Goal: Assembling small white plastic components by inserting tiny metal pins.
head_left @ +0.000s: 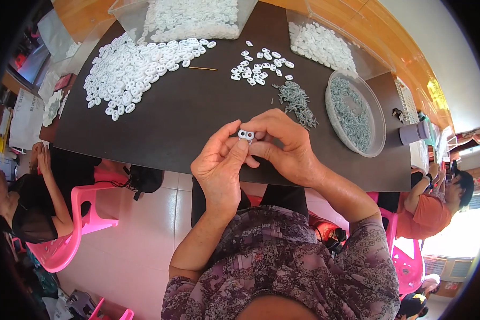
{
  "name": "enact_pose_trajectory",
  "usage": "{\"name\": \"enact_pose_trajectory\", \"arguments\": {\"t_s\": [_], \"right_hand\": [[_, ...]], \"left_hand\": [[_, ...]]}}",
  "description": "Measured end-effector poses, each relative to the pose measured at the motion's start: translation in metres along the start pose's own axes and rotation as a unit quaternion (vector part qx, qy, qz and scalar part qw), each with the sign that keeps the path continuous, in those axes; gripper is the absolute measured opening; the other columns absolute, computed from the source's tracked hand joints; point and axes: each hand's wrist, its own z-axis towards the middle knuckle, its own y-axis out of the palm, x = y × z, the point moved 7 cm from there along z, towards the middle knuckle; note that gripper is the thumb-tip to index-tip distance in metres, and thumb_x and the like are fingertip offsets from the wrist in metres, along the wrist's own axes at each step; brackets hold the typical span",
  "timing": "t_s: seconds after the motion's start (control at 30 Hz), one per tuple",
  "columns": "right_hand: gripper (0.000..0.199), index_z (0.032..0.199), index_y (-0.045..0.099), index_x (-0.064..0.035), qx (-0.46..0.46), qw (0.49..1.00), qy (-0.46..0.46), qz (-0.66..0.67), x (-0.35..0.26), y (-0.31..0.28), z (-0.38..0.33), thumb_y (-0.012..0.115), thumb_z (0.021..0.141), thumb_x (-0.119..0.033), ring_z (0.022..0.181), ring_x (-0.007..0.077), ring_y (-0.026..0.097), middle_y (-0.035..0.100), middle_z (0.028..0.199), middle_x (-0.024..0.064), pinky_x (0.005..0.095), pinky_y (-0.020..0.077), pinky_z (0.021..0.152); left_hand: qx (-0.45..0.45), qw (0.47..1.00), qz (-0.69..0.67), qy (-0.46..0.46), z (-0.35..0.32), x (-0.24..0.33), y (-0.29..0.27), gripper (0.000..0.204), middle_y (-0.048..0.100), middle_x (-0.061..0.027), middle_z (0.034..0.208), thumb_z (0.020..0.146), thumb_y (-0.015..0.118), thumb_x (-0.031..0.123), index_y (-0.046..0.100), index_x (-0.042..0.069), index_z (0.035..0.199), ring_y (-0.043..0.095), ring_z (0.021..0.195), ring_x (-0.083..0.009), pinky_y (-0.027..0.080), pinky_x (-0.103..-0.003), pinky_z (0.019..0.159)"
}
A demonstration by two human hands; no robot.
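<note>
piece [246,135], small, white, rounded ends, two dark holes side by side

A single head-worn fisheye view looks steeply down and forward over the purple-and-dark patterned fabric shirt [282,245], with the bare left hand [221,166] and bare right hand [289,145] close and central, the dark brown flat tabletop [165,125] around and beyond them, and straight edges bending toward the view's rim

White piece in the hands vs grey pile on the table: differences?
Shape: the white piece is wide with two holes; the grey pile is many slim rods. Place: the white piece is held between the left hand and right hand; the grey pile lies on the table.
</note>
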Motion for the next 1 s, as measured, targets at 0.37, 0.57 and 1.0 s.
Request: {"name": "enact_pose_trajectory", "arguments": {"t_s": [0.37,0.57,1.0], "right_hand": [[0.036,0.103,0.064,-0.0038,0.055,0.997,-0.05,-0.016,0.002,-0.004,-0.015,0.067,0.068,0.005,0.079,0.0158,0.054,0.058,0.094,0.0072,0.0274,0.0461,0.067],[0.037,0.101,0.065,-0.0036,0.082,0.995,-0.026,0.046,0.001,-0.005,-0.019,0.066,0.066,0.007,0.081,0.0183,0.054,0.06,0.091,0.0072,0.0291,0.0461,0.068],[0.036,0.104,0.065,-0.0024,0.099,0.98,0.024,0.17,0.005,0.006,-0.025,0.062,0.071,0.011,0.083,0.0152,0.053,0.059,0.096,0.0076,0.0258,0.0477,0.064]], "left_hand": [[0.014,0.998,-0.053,-0.024,-0.004,-0.002,0.004,0.021,0.065,-0.0125,0.087,0.087,0.056,-0.002,0.058,-0.009,0.107,0.061,0.067,-0.014,0.052,-0.025,0.064],[-0.004,0.999,-0.053,-0.002,-0.008,0.004,0.01,0.022,0.065,-0.0127,0.089,0.087,0.057,0.0,0.057,-0.008,0.107,0.061,0.069,-0.014,0.051,-0.024,0.065],[0.004,0.992,0.052,0.114,-0.014,0.008,0.0,0.02,0.063,-0.0108,0.091,0.089,0.056,0.001,0.057,-0.007,0.108,0.058,0.075,-0.0114,0.051,-0.024,0.07]]}}
